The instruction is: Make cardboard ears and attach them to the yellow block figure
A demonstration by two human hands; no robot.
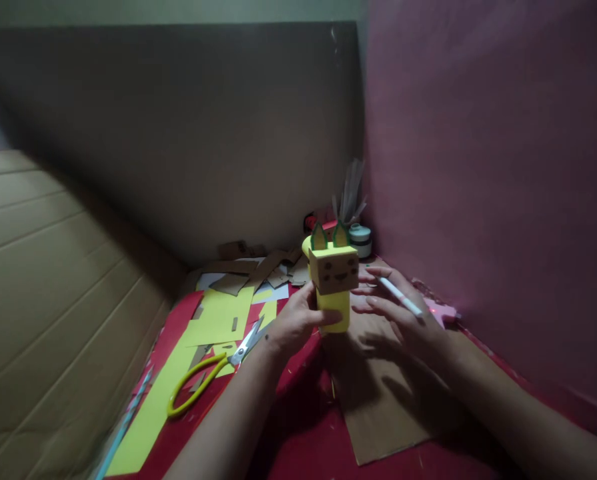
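Observation:
A yellow paper figure with a cardboard face, drawn spots and two green-edged pointed ears stands upright. My left hand is wrapped round its yellow body. Just right of the figure, my right hand has its fingers spread, with a white marker lodged between them. The fingertips are close to the cardboard face; whether they touch it I cannot tell. Below my right hand lies a flat cardboard sheet.
Yellow-handled scissors lie open to the left on yellow paper. Cardboard scraps are piled behind. A pale lidded jar and a pink device sit at the right, by the pink wall. A cardboard panel leans at the left.

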